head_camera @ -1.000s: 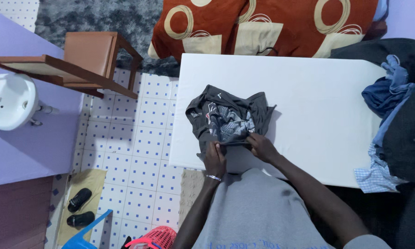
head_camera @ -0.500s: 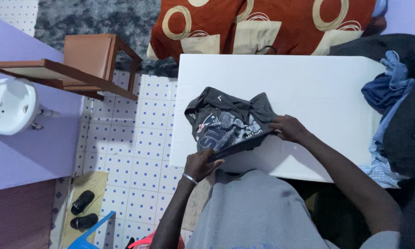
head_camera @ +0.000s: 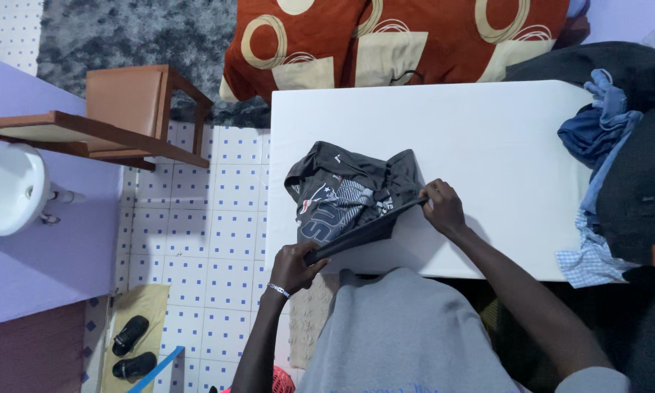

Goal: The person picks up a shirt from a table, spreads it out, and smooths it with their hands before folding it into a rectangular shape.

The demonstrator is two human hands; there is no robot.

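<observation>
- My left hand (head_camera: 296,266) pinches the near-left end of a dark grey shirt (head_camera: 349,196), with the fingers closed on its edge, just beyond the near-left corner of the white table (head_camera: 487,145).
- My right hand (head_camera: 442,207) pinches the other end of the same edge, with the fingers closed on the cloth, above the table top.
- Between my two hands the edge of the shirt is stretched in a straight line, lower at the left and higher at the right.
- The rest of the shirt lies crumpled on the left part of the table; a printed pattern in light colours shows on it.
- At the right end of the table there is a pile of clothes (head_camera: 608,153), blue, dark and checked.
- Behind the table I see a red cushion (head_camera: 393,36) with cream circles.
- On the left, over the tiled floor (head_camera: 196,218), stand a wooden chair (head_camera: 134,94) and a white sink (head_camera: 10,189).
- Near my feet, a pair of black sandals (head_camera: 132,348) lies on a yellow mat (head_camera: 149,306).
</observation>
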